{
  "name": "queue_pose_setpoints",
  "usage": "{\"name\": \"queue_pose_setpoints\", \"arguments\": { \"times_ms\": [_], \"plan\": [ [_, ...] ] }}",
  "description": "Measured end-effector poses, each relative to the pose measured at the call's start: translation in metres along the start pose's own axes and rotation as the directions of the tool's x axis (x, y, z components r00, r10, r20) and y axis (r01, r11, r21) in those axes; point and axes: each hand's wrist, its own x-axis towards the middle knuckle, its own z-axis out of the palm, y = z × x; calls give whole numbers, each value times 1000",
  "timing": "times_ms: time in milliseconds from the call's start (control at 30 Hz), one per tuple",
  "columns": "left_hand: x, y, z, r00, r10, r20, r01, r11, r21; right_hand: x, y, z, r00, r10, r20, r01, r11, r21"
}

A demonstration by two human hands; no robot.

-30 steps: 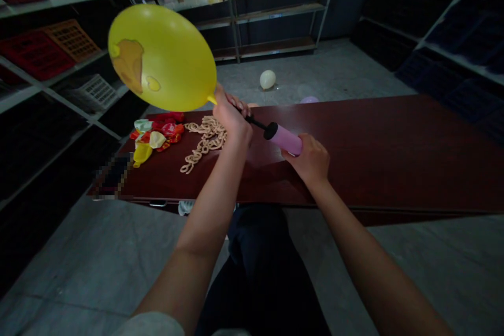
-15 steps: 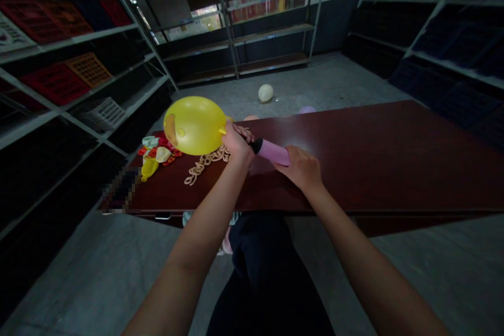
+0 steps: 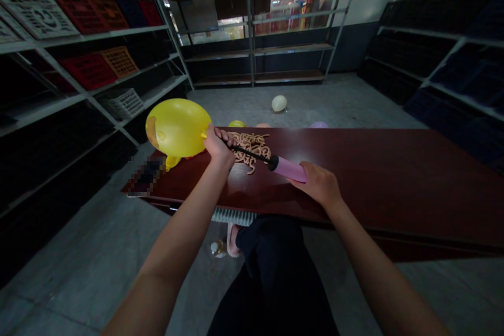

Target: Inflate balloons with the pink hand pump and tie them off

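Note:
An inflated yellow balloon [image 3: 179,127] points away to the left, its neck pinched in my left hand [image 3: 219,145]. That same hand is closed around the front end of a hand balloon pump [image 3: 289,169]; the nozzle itself is hidden by the fingers. A thin black rod [image 3: 252,153] shows between my hands, running into the pump's pink barrel. My right hand [image 3: 318,184] is wrapped around the rear of the barrel. Beneath the rod, a heap of tan, curly long balloons [image 3: 252,146] lies on the dark red table [image 3: 378,178].
Deflated yellow balloons [image 3: 172,162] lie behind the inflated one, near a blurred-out phone-like object [image 3: 146,177]. A white balloon [image 3: 279,104] rests on the floor beyond the table. Shelves with crates [image 3: 120,61] stand at left. A bottle [image 3: 218,249] is on the floor by my foot.
My hands have moved apart, drawing the black rod out of the pink barrel. The balloon remains in my left hand. The view has shifted, showing more of the tan heap.

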Motion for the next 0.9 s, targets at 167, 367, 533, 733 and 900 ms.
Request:
{"name": "queue_pose_setpoints", "arguments": {
  "times_ms": [167,367,533,733,900],
  "plan": [
    [5,2,13,997,71,42,-70,997,-15,-2,2,-1,999,14,-44,-13,999,32],
    [-7,-38,40,986,143,86,-140,989,-40,-2,14,9,971,134,-199,-135,991,5],
    [-36,-91,55,979,127,158,-124,992,-32,0,13,13,955,224,-193,-226,974,8],
    [-55,-136,67,977,60,204,-62,998,2,0,14,10,930,314,-191,-311,949,43],
    [-48,-120,57,980,19,199,-24,999,24,-1,8,9,965,219,-144,-216,976,36]
  ]
}}
